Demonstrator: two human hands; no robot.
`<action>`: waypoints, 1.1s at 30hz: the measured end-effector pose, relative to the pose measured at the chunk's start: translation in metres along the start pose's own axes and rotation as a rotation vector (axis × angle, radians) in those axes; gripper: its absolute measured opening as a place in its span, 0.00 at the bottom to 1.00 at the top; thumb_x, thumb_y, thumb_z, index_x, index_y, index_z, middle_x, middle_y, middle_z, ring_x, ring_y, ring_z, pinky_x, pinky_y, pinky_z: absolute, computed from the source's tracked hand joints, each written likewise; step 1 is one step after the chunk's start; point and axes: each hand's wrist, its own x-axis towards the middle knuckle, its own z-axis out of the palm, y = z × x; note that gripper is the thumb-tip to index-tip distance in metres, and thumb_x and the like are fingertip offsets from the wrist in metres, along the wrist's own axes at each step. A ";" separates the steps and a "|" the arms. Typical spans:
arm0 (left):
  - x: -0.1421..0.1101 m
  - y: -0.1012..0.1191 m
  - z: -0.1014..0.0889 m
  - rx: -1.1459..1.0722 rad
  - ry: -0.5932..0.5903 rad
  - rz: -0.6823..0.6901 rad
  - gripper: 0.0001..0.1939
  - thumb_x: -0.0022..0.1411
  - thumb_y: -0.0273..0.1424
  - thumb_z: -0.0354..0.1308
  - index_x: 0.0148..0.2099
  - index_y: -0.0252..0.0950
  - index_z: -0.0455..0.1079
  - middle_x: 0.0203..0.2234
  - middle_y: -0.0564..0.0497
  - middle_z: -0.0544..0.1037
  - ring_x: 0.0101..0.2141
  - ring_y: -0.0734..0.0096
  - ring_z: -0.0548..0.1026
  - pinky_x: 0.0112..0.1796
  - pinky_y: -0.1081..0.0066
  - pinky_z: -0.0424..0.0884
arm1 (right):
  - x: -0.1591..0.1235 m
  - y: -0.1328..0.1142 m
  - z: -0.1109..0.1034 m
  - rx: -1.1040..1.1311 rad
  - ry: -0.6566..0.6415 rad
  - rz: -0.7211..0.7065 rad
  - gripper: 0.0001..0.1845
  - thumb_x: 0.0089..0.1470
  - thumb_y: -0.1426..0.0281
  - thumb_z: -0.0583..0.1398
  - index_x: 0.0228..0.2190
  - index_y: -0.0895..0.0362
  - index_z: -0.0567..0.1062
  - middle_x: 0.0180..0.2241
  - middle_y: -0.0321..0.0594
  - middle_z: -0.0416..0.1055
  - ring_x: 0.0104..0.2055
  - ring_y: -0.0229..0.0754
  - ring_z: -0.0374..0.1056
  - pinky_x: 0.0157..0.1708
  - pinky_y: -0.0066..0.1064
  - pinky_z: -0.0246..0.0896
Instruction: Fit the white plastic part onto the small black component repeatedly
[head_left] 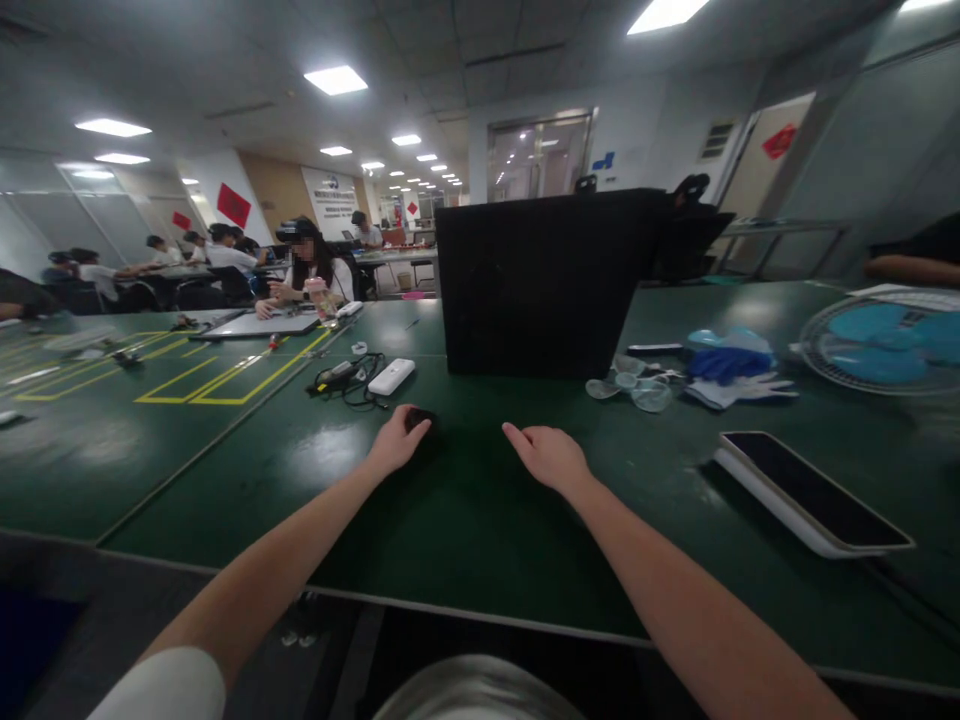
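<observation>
I find the small dark object (421,416) at the left hand (397,435), low over the near middle of the green table (457,530); what it is, I cannot tell. The left hand is closed about it, thumb along the near side. The right hand (551,455) is well apart from the left, thumb pointing inward toward it, fingers curled out of my sight; I cannot tell whether it grips anything. Both forearms reach in from the near edge of the table.

Just beyond the left hand I note a white oblong device (391,377), with a tangle of black cable (352,385) to its left. Ahead of both hands, a large black panel (540,290) stands upright on the table. By its lower right corner lie clear plastic pieces (630,385), then a blue glove (724,366) and a white glove (739,391), the blue resting partly over the white. Further right I record a fan (885,343) with blue blades and, nearer, a white slab with a dark top face (817,490), lying at a slant.

On the left, yellow lines (217,402) mark the table. Beyond them a seated person (334,275) wearing a headset works at a flat board (259,325)
</observation>
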 end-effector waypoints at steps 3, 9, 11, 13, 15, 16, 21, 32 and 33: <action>-0.009 0.042 0.039 0.108 -0.155 0.110 0.25 0.64 0.42 0.59 0.58 0.37 0.62 0.47 0.40 0.78 0.44 0.57 0.79 0.45 0.62 0.73 | 0.003 0.006 -0.010 0.011 0.108 0.044 0.41 0.61 0.38 0.40 0.25 0.55 0.76 0.23 0.41 0.73 0.25 0.42 0.69 0.25 0.32 0.59; -0.046 0.119 0.102 0.047 -0.367 0.289 0.25 0.66 0.44 0.57 0.60 0.38 0.61 0.47 0.40 0.77 0.45 0.58 0.79 0.42 0.62 0.75 | 0.005 0.016 -0.027 0.100 0.395 0.094 0.42 0.63 0.40 0.39 0.30 0.54 0.79 0.26 0.41 0.77 0.29 0.45 0.72 0.28 0.32 0.56; -0.058 0.131 0.106 0.034 -0.396 0.375 0.26 0.65 0.44 0.58 0.59 0.38 0.62 0.49 0.40 0.77 0.48 0.56 0.77 0.45 0.59 0.75 | 0.005 0.016 -0.027 0.094 0.414 0.075 0.41 0.63 0.41 0.39 0.29 0.54 0.79 0.28 0.41 0.77 0.31 0.45 0.72 0.29 0.32 0.56; -0.065 0.135 0.101 0.000 -0.386 0.441 0.25 0.65 0.44 0.58 0.59 0.38 0.63 0.52 0.40 0.75 0.52 0.55 0.74 0.50 0.56 0.73 | 0.005 0.015 -0.024 0.083 0.395 0.065 0.41 0.64 0.41 0.39 0.29 0.54 0.79 0.28 0.42 0.77 0.31 0.45 0.72 0.29 0.32 0.55; -0.064 0.132 0.089 -0.054 -0.328 0.459 0.24 0.65 0.42 0.58 0.59 0.39 0.63 0.57 0.40 0.71 0.56 0.56 0.71 0.54 0.56 0.71 | 0.004 0.014 -0.022 0.080 0.378 0.060 0.40 0.64 0.42 0.39 0.30 0.54 0.80 0.28 0.42 0.77 0.31 0.45 0.72 0.29 0.32 0.55; -0.062 0.127 0.081 -0.082 -0.278 0.451 0.23 0.66 0.41 0.58 0.59 0.39 0.63 0.58 0.40 0.69 0.57 0.56 0.70 0.55 0.56 0.70 | 0.004 0.014 -0.021 0.083 0.377 0.055 0.40 0.65 0.42 0.39 0.33 0.54 0.80 0.29 0.41 0.77 0.31 0.44 0.72 0.29 0.32 0.55; -0.042 0.084 0.037 -0.145 0.078 0.347 0.22 0.67 0.38 0.57 0.59 0.36 0.62 0.52 0.41 0.72 0.52 0.59 0.73 0.53 0.57 0.70 | 0.002 0.007 -0.020 -0.008 0.212 -0.110 0.33 0.65 0.44 0.46 0.43 0.53 0.79 0.36 0.42 0.78 0.35 0.44 0.72 0.32 0.32 0.60; -0.040 0.061 0.010 0.223 -0.102 0.329 0.25 0.63 0.39 0.60 0.61 0.44 0.64 0.50 0.46 0.76 0.47 0.56 0.76 0.50 0.57 0.71 | -0.011 -0.021 0.024 -0.287 -0.086 -0.231 0.14 0.58 0.61 0.61 0.44 0.51 0.80 0.48 0.44 0.75 0.45 0.47 0.72 0.39 0.35 0.67; -0.041 0.061 0.011 0.246 -0.127 0.328 0.25 0.64 0.39 0.60 0.61 0.44 0.64 0.50 0.46 0.76 0.47 0.56 0.76 0.50 0.58 0.71 | -0.010 -0.020 0.025 -0.264 -0.082 -0.229 0.13 0.58 0.63 0.61 0.44 0.51 0.80 0.48 0.43 0.75 0.44 0.46 0.72 0.39 0.34 0.67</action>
